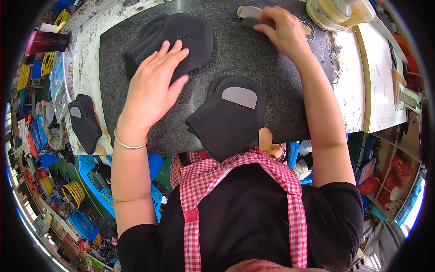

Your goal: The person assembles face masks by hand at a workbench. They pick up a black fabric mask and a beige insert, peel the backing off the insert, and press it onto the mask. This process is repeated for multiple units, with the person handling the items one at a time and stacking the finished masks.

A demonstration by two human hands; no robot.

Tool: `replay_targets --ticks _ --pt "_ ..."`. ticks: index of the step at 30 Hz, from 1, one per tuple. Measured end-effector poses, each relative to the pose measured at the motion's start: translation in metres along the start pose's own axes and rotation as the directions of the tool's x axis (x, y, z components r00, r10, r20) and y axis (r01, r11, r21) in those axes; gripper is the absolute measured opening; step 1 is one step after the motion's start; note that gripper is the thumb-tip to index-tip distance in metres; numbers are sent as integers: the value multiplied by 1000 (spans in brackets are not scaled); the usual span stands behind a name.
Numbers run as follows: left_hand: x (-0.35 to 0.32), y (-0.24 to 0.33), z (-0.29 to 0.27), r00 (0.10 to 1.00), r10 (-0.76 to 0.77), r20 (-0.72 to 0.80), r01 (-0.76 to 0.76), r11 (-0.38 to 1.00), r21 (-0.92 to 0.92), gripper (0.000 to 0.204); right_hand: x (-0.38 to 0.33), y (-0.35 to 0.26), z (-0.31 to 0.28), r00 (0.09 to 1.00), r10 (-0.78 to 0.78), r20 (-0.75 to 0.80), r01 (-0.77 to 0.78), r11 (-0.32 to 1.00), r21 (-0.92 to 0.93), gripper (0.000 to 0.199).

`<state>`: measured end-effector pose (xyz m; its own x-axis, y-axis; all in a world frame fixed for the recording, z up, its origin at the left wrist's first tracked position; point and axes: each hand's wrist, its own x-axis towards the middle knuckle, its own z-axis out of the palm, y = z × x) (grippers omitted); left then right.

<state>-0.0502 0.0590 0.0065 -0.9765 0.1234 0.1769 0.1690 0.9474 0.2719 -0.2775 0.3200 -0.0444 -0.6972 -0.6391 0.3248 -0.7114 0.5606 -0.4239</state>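
My left hand is open, its fingers stretched over a fanned stack of black foam pieces at the far left of the dark work slab. At the far right, my right hand pinches a small dark grey patch beside a pile of pale-edged patches. Its fingertips are partly hidden. Nearer to me lies a second stack of black foam pieces. A light grey rounded patch sits on its top piece.
A tub stands at the far right corner. Another black stack with a grey patch lies at the slab's left. Cord trails along the right edge. A blue basket stands below the table, at left.
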Motion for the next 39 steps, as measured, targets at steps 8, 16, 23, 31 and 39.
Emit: replay_targets --ticks 8,16,23,31,39 --pt "-29 89 -10 962 253 -104 -240 963 123 35 -59 -27 -42 932 259 252 -315 924 216 21" --pt "-20 100 2 949 -65 310 292 558 -777 50 -75 -59 -42 959 -253 -125 262 963 64 19" --pt "-6 82 27 918 -222 329 334 -17 -943 21 -88 -99 -36 864 -429 -264 483 854 193 36" --pt "-11 97 30 975 -220 28 150 560 -815 10 -95 -115 -42 956 -267 -118 292 885 363 19" --pt "-12 95 32 984 -172 -49 43 494 -868 13 -98 -123 -38 968 -181 -176 240 877 415 23"
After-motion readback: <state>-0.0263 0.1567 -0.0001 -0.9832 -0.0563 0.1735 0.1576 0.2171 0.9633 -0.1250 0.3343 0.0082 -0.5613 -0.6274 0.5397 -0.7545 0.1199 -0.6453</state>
